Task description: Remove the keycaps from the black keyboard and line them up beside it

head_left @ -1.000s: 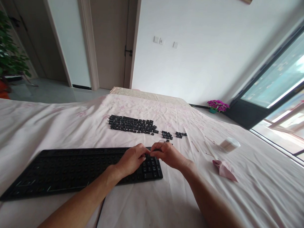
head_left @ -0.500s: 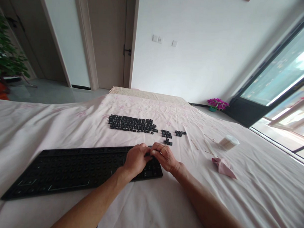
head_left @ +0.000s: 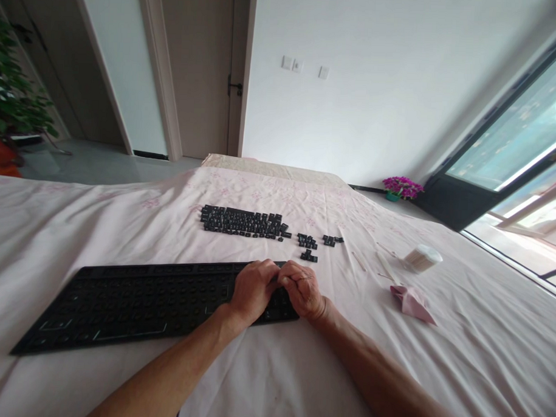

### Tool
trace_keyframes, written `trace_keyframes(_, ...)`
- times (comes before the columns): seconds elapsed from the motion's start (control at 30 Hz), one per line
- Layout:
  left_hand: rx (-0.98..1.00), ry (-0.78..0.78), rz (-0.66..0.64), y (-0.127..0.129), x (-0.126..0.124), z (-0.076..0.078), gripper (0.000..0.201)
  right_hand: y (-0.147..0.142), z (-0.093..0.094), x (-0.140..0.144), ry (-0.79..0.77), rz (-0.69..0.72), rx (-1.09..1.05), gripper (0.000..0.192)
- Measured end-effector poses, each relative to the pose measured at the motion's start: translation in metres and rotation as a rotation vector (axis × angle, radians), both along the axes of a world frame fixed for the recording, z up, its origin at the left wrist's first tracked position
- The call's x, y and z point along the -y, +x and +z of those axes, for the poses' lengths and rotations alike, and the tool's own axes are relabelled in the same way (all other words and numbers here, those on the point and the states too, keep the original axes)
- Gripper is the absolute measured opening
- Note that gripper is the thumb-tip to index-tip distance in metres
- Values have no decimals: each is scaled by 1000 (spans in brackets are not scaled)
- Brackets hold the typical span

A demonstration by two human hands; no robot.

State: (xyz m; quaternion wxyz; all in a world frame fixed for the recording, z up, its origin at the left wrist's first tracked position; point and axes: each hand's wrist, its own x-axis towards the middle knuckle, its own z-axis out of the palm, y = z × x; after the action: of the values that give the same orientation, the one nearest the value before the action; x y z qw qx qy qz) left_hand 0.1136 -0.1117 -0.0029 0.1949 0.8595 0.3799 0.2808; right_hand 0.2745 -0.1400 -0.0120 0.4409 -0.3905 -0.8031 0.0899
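A black keyboard (head_left: 133,301) lies across the pink bedsheet in front of me. My left hand (head_left: 253,289) and my right hand (head_left: 303,289) rest side by side on its right end, fingers curled down and pressing on the number-pad keys. What lies under the fingertips is hidden. Farther back on the sheet, a block of loose black keycaps (head_left: 243,222) is laid out in rows, with small clusters of keycaps (head_left: 308,241) to its right.
A crumpled pink cloth (head_left: 412,301) lies right of my hands. Behind it stands a round tub of cotton swabs (head_left: 422,258), with a few loose sticks (head_left: 359,261) nearby. A flower pot (head_left: 401,188) and a glass door are at the far right.
Both hands have moved down and toward me over the keyboard's right end. The fingers have gone from pinching together above the keys to pressing flat on them.
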Motion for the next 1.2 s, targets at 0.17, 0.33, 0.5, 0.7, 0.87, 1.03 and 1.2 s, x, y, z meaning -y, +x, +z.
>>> trace_keyframes(0.17, -7, -19, 0, 0, 1, 0, 27, 0, -2, 0, -12, -19, 7, 24)
trace_keyframes(0.33, -2, -20, 8, -1, 1, 1, 27, -2, 4, 0, -14, -9, -12, 24)
trace_keyframes(0.5, 79, -91, -44, -2, -2, 1, 22, -8, 22, -1, -25, -30, 89, 23)
trace_keyframes(0.7, 187, -199, 6, -2, -6, -3, 10, -13, 26, -3, -82, -69, 10, 22)
trace_keyframes(0.87, 373, -313, 13, -1, -10, -6, 21, -12, 35, 2, 29, -89, 29, 21)
trace_keyframes(1.03, 508, -385, 62, 0, -12, -10, 39, -6, 41, -2, -93, -201, 105, 25)
trace_keyframes(1.2, 605, -392, 84, -1, -11, -8, 44, 0, 34, -7, -193, -270, 279, 16)
